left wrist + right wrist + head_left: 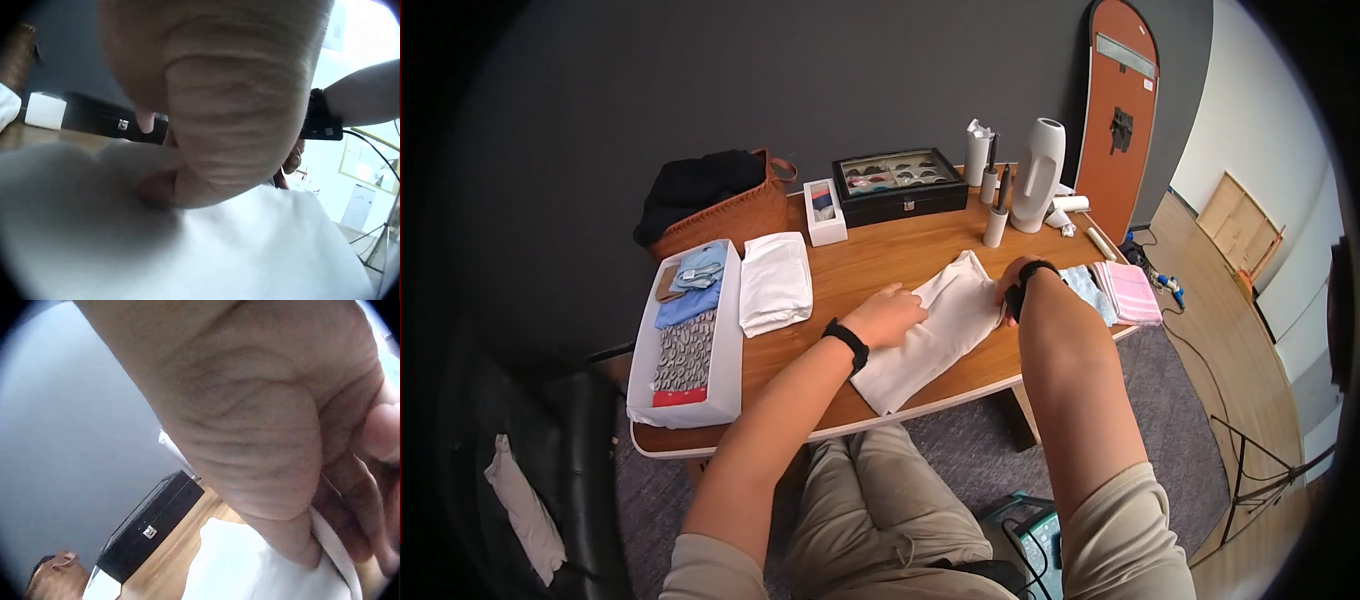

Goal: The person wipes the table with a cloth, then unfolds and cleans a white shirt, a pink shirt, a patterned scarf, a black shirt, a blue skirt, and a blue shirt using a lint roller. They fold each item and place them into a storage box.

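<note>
An off-white piece of folded cloth (pixel 940 335) lies slantwise on the wooden table (pixel 840 270), its near corner at the front edge. My left hand (pixel 887 318) rests on its left side with the fingers extended; in the left wrist view the thumb side of that hand (pixel 231 125) presses on the white fabric (pixel 262 250). At the cloth's right edge is my right hand (pixel 1009 288), partly hidden by its wrist in the head view. The right wrist view shows this hand (pixel 281 437) pinching the fabric's edge (pixel 334 547) between thumb and fingers.
To the left stand a white box (pixel 730 370) of folded clothes, a white folded stack (pixel 776 285) and a brown basket (pixel 730 215). Behind are a black glasses case (pixel 910 207) and a white vase (pixel 1040 175). Pink folded cloth (pixel 1133 292) lies at the right end.
</note>
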A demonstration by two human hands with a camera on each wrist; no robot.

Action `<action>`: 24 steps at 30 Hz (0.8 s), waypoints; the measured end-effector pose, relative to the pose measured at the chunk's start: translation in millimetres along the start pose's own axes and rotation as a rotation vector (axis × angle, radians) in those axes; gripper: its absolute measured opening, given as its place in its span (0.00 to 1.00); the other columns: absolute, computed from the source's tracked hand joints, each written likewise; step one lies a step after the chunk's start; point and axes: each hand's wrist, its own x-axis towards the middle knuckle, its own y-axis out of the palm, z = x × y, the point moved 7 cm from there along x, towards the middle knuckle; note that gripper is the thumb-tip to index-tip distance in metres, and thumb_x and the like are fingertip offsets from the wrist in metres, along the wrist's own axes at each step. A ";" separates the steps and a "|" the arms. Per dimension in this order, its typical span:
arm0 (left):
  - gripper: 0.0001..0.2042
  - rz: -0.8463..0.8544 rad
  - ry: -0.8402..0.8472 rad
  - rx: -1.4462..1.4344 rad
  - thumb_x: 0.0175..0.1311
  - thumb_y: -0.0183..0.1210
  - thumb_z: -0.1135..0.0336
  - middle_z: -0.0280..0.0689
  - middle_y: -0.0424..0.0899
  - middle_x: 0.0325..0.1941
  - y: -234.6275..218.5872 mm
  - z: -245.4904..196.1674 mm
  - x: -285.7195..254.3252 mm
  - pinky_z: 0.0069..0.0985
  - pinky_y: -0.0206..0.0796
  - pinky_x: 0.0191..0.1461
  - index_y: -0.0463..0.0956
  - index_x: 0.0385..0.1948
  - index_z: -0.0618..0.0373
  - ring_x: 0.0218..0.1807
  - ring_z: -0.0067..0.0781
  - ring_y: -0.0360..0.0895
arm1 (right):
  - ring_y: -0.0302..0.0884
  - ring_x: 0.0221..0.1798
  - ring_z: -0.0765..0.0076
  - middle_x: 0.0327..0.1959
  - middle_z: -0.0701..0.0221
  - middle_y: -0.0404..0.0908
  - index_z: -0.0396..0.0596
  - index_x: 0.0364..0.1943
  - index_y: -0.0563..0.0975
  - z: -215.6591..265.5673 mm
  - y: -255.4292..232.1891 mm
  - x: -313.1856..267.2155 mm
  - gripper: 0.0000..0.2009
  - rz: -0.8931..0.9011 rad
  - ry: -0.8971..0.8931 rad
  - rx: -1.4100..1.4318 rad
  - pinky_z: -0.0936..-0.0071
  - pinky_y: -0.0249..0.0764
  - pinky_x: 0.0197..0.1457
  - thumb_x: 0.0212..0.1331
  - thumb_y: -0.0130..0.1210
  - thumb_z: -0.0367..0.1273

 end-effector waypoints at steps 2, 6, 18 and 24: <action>0.13 -0.063 0.026 0.077 0.59 0.60 0.79 0.37 0.84 0.47 -28.1 3.0 -3.3 0.44 0.70 0.70 0.85 0.44 0.52 0.60 0.44 0.80 | 0.93 0.36 0.64 0.38 0.65 0.94 0.49 0.39 0.92 1.8 -2.4 -15.6 0.11 -0.009 -0.061 -0.078 0.63 0.87 0.43 0.72 0.64 0.38; 0.05 -0.275 0.082 0.241 0.63 0.60 0.73 0.33 0.83 0.41 -103.6 1.3 -41.7 0.39 0.74 0.54 0.83 0.34 0.48 0.52 0.40 0.82 | 0.93 0.39 0.63 0.39 0.64 0.94 0.48 0.39 0.92 -9.4 -14.5 -49.4 0.12 -0.144 0.013 -0.246 0.64 0.87 0.46 0.70 0.66 0.40; 0.06 0.344 -0.075 0.346 0.65 0.61 0.70 0.34 0.82 0.46 -46.2 -7.9 -194.7 0.40 0.70 0.56 0.82 0.42 0.51 0.53 0.37 0.81 | 0.89 0.54 0.58 0.53 0.61 0.90 0.49 0.51 0.89 -65.3 -41.5 5.0 0.15 -0.378 0.138 -0.119 0.58 0.84 0.58 0.66 0.68 0.40; 0.24 -0.067 0.062 0.073 0.61 0.60 0.76 0.41 0.81 0.64 -45.8 -17.0 -136.9 0.49 0.65 0.74 0.79 0.62 0.54 0.69 0.44 0.77 | 0.87 0.62 0.56 0.60 0.59 0.88 0.50 0.57 0.87 -61.5 -68.8 16.6 0.20 -0.495 0.131 -0.042 0.55 0.83 0.64 0.64 0.69 0.40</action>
